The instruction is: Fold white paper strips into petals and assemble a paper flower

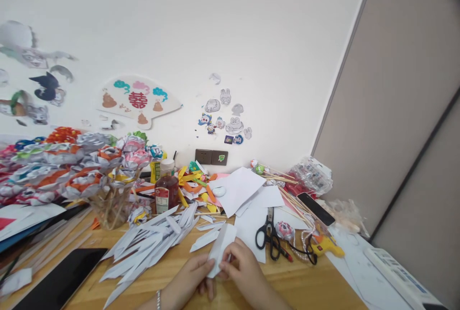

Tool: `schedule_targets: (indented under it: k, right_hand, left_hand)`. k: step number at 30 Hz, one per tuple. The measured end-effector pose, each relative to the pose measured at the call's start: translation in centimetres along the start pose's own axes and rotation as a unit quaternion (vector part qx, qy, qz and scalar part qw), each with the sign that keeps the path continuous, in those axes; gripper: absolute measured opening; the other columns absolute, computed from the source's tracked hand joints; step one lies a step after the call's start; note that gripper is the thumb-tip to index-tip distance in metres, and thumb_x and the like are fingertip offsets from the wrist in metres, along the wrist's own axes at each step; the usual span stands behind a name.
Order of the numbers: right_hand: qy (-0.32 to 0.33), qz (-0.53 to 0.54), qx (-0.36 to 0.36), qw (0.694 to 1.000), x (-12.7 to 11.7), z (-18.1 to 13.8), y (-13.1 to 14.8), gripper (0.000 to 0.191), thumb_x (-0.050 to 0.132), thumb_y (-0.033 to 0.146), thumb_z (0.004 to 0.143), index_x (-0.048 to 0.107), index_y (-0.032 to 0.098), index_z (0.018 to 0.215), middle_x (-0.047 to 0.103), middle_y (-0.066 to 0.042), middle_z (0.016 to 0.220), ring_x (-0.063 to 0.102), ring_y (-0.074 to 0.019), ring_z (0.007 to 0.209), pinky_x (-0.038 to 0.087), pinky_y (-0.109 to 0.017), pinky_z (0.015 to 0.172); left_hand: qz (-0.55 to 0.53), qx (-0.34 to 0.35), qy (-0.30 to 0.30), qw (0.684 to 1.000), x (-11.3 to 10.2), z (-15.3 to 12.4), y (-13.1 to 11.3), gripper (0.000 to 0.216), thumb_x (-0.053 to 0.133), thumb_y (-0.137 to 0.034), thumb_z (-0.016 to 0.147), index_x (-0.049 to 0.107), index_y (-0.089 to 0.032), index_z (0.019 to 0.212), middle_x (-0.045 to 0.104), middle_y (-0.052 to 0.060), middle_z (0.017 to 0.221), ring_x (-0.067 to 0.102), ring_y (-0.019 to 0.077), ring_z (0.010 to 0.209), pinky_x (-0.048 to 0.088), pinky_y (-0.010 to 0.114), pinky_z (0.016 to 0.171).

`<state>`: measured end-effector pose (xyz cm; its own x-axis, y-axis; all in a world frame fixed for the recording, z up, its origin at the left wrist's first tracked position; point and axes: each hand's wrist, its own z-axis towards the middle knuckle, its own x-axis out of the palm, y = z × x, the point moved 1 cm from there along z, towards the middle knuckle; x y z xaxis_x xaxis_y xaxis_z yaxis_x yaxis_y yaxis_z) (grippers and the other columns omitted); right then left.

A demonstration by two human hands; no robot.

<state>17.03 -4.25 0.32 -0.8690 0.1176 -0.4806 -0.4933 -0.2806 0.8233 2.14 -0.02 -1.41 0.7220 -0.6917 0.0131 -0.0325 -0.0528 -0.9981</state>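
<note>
A narrow folded strip of white paper (223,243) stands tilted between my two hands at the near side of the table. My left hand (196,274) pinches its lower left edge, thumb in front. On the right edge, the thumb and fingers of my right hand (241,261) close on the same strip. Just left of it lies a spread pile of cut white paper strips (151,243). Several smaller white pieces (206,239) rest right behind my left hand. Black-handled scissors (269,235) lie to the right of my right hand.
Paper flowers (82,171) crowd the left, several in a clear jar (109,207). A red-brown bottle (166,190) stands behind the strips. White sheets (242,188), a yellow glue gun (328,246), a phone (316,208) and a dark tablet (63,279) lie around the wooden table (298,283).
</note>
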Motion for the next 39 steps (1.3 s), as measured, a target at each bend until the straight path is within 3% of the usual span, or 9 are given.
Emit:
schedule_targets:
  k: [5, 9, 16, 27, 33, 35, 39]
  right_hand:
    - [0.002, -0.030, 0.008, 1.000, 0.1, -0.1, 0.2, 0.014, 0.058, 0.004, 0.068, 0.055, 0.017, 0.067, 0.051, 0.001, 0.074, 0.052, -0.0131, 0.069, 0.038, -0.021, 0.063]
    - [-0.004, -0.045, 0.005, 0.999, 0.3, 0.0, -0.1, 0.013, 0.058, 0.004, 0.067, 0.054, 0.017, 0.067, 0.052, 0.002, 0.073, 0.051, -0.0128, 0.069, 0.037, -0.021, 0.063]
    - [-0.005, -0.060, 0.018, 0.998, 0.5, 0.0, -0.3, 0.012, 0.058, 0.007, 0.066, 0.053, 0.018, 0.068, 0.051, 0.003, 0.067, 0.047, -0.0118, 0.062, 0.034, -0.020, 0.059]
    - [0.034, 0.121, 0.078, 0.989, 1.0, 0.0, -1.6, 0.015, 0.051, 0.011, 0.068, 0.047, 0.021, 0.078, 0.043, 0.009, 0.050, 0.045, -0.0101, 0.047, 0.033, -0.019, 0.046]
    - [0.059, 0.215, 0.058, 0.973, 0.8, 0.2, -2.2, 0.013, 0.050, 0.026, 0.076, 0.043, 0.021, 0.086, 0.051, 0.007, 0.054, 0.053, -0.0123, 0.048, 0.042, -0.023, 0.051]
    - [0.036, 0.182, 0.043, 0.982, 0.2, 0.3, -2.1, 0.012, 0.048, 0.027, 0.078, 0.045, 0.020, 0.087, 0.052, 0.005, 0.056, 0.053, -0.0133, 0.051, 0.043, -0.024, 0.053]
    - [-0.094, 0.031, -0.022, 0.995, -1.6, 0.2, -1.5, 0.026, 0.051, 0.019, 0.074, 0.050, 0.020, 0.100, 0.059, -0.003, 0.085, 0.055, -0.0161, 0.071, 0.044, -0.028, 0.067]
  left_hand:
    - [0.026, -0.001, 0.018, 0.999, 0.1, 0.2, -0.1, 0.053, 0.057, -0.066, 0.062, 0.057, -0.014, 0.074, 0.056, -0.004, 0.059, 0.051, 0.0082, 0.042, 0.025, 0.019, 0.042]
    - [0.033, 0.016, 0.036, 0.999, 0.3, 0.3, -0.4, 0.054, 0.062, -0.064, 0.058, 0.057, -0.014, 0.077, 0.050, -0.006, 0.054, 0.046, 0.0076, 0.040, 0.023, 0.019, 0.041]
    - [0.066, 0.007, 0.010, 0.998, 0.5, 0.1, -0.8, 0.042, 0.063, -0.052, 0.061, 0.053, -0.014, 0.074, 0.048, -0.007, 0.054, 0.046, 0.0084, 0.041, 0.027, 0.020, 0.043]
    - [0.021, 0.015, 0.009, 1.000, 0.6, 0.1, 0.0, 0.041, 0.065, -0.046, 0.063, 0.052, -0.014, 0.083, 0.061, 0.001, 0.066, 0.049, 0.0106, 0.045, 0.039, 0.023, 0.044]
    - [0.002, 0.005, 0.004, 1.000, 0.3, 0.3, 0.2, 0.048, 0.062, -0.050, 0.064, 0.046, -0.015, 0.092, 0.065, 0.000, 0.062, 0.049, 0.0085, 0.036, 0.032, 0.019, 0.036]
    - [0.014, -0.008, -0.022, 1.000, 0.1, 0.4, 0.4, 0.043, 0.059, -0.051, 0.065, 0.044, -0.017, 0.087, 0.063, -0.002, 0.055, 0.047, 0.0080, 0.032, 0.029, 0.018, 0.033]
    - [0.067, -0.052, -0.082, 0.993, 0.0, 0.5, 0.6, 0.037, 0.058, -0.053, 0.061, 0.039, -0.021, 0.066, 0.050, -0.009, 0.036, 0.039, 0.0066, 0.026, 0.023, 0.017, 0.029]
